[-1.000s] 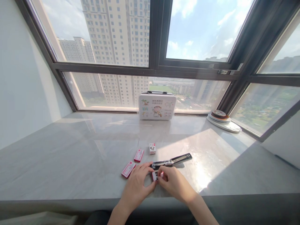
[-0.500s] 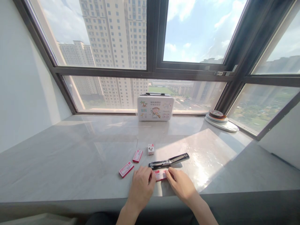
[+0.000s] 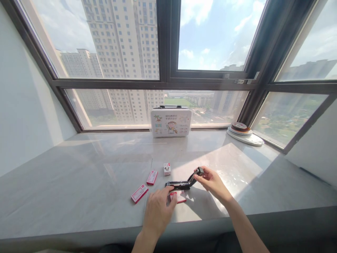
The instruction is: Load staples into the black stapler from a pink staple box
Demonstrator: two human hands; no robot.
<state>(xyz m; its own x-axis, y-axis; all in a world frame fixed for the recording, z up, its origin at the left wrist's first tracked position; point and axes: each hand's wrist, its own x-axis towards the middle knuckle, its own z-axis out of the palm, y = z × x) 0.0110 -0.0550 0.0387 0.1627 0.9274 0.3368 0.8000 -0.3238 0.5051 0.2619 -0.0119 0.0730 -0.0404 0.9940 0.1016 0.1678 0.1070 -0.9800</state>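
Observation:
A black stapler [image 3: 179,184] lies on the counter, its upper arm swung up at the right. My right hand [image 3: 212,181] pinches the raised end of that arm between thumb and fingers. My left hand [image 3: 159,207] holds the stapler's base at its left end with the fingertips. Its thumb is apart from them, over a red-and-white box [image 3: 181,199] in front of the stapler. That box is partly hidden by the hand. Beyond the stapler stands a small white box [image 3: 167,169] with a picture of staples on it.
Two more red-and-white boxes, a farther one [image 3: 152,177] and a nearer one [image 3: 139,193], lie left of the stapler. A white printed case [image 3: 170,122] stands against the window. Stacked plates [image 3: 243,135] sit at the back right. The counter's front edge [image 3: 105,233] runs close to me.
My right hand has left the red-and-white box and taken hold of the stapler's arm, which is now raised more steeply. My left fingertips have moved onto the stapler's base. The view has shifted slightly.

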